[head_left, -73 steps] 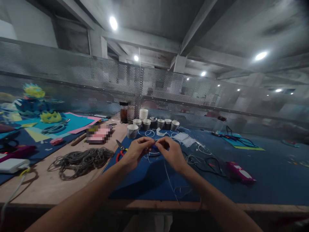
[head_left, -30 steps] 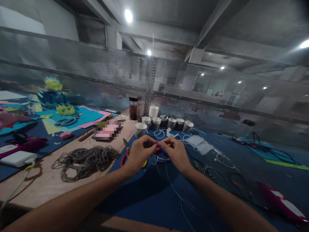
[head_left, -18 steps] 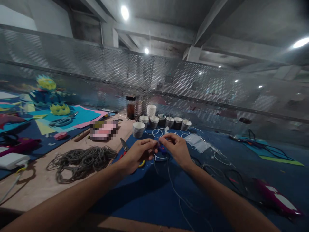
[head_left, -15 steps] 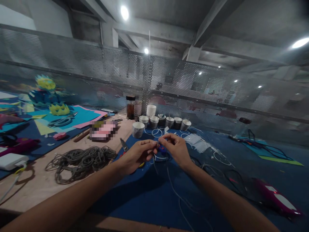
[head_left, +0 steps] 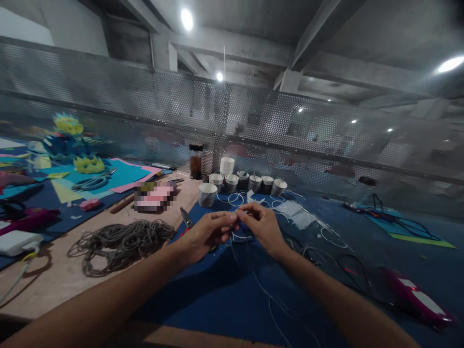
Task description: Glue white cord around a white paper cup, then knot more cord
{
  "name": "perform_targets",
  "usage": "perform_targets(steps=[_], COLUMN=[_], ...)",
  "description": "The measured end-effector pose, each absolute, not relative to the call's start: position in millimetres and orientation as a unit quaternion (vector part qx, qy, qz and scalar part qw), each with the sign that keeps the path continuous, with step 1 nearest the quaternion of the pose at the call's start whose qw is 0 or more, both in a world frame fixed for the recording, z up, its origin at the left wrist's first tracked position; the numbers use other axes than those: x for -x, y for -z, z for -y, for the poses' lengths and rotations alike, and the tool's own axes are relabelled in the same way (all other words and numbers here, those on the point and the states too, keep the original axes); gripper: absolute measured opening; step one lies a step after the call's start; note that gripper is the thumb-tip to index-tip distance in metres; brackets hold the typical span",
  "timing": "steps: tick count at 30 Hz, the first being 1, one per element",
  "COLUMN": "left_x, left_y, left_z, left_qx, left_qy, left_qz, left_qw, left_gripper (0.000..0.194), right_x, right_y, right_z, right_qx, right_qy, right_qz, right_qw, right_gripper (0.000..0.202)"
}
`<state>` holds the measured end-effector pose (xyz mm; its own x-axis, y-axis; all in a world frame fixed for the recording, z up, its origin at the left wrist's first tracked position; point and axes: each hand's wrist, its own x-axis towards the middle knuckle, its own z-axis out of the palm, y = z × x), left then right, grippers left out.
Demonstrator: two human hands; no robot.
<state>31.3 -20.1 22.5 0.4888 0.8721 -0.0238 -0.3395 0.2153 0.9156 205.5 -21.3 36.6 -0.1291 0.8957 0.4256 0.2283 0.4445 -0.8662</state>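
My left hand [head_left: 213,228] and my right hand [head_left: 261,226] meet fingertip to fingertip above the blue mat [head_left: 213,295]. Both are closed in a pinch on a thin white cord [head_left: 266,287], which trails from below them down the mat. The exact spot where they hold it is covered by my fingers. Behind the fingertips a small blue thing [head_left: 244,226] shows in part, with a white loop beneath it. Scissors [head_left: 186,217] with red handles lie just left of my left hand, blades pointing away.
Paper cups [head_left: 254,183] with cords stand in a row ahead, near a brown jar [head_left: 195,162]. Tangled grey cord [head_left: 126,241] lies on the left board. A magenta device [head_left: 416,297] with a dark cable sits at right. A perforated metal panel [head_left: 232,116] closes off the back.
My right hand has shifted slightly left and its fingers have drawn in closer to my left fingertips. The trailing cord has swung slightly below the hands. Other things stay put.
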Motion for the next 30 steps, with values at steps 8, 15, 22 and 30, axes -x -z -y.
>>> perform_targets(steps=[8, 15, 22, 30], left_x=[-25.8, -27.3, -28.6, -28.5], left_y=[-23.1, -19.7, -19.4, -26.6], left_z=[18.0, 15.1, 16.7, 19.4], left_qx=[-0.426, -0.447, -0.480, -0.574], left_qy=[-0.410, -0.436, -0.494, -0.511], left_qz=[-0.261, -0.272, -0.339, -0.422], left_qw=[0.763, 0.732, 0.641, 0.481], left_gripper=[0.018, 0.016, 0.021, 0.018], right_x=[-206.8, -205.2, -204.7, -206.9], right_y=[-37.5, -36.7, -30.6, -33.4], right_z=[20.5, 21.8, 32.0, 34.8], right_qx=[0.414, 0.397, 0.405, 0.425], right_qy=[-0.324, -0.333, -0.148, -0.026], right_qz=[0.678, 0.684, 0.769, 0.812], right_qw=[0.514, 0.513, 0.473, 0.399], right_gripper=[0.022, 0.022, 0.017, 0.016])
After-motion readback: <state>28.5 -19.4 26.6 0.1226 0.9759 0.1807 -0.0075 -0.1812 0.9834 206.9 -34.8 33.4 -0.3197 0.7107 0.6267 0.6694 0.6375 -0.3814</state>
